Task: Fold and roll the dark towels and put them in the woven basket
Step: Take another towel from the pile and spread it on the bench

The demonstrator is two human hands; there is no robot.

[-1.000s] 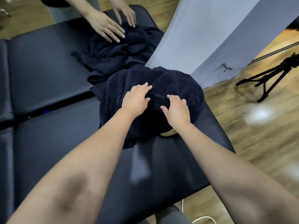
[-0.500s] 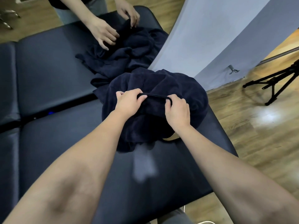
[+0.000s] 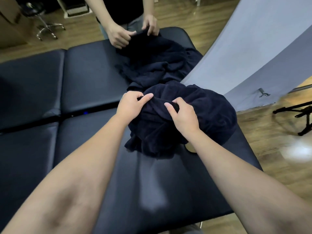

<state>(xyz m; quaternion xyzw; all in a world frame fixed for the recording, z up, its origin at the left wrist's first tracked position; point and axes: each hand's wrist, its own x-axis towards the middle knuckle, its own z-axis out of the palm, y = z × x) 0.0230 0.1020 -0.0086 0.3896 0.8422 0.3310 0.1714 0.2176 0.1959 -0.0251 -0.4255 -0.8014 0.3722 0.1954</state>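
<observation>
On the padded table (image 3: 168, 191), my left hand (image 3: 130, 106) and right hand (image 3: 183, 115) each pinch one hem of the bunched dark towel (image 3: 202, 115); gripped apart, I judge, to spread it for folding.

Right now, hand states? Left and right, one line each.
Left hand: closed, pinching a fold of the dark towel.
Right hand: closed, gripping the same dark towel beside the left.
</observation>
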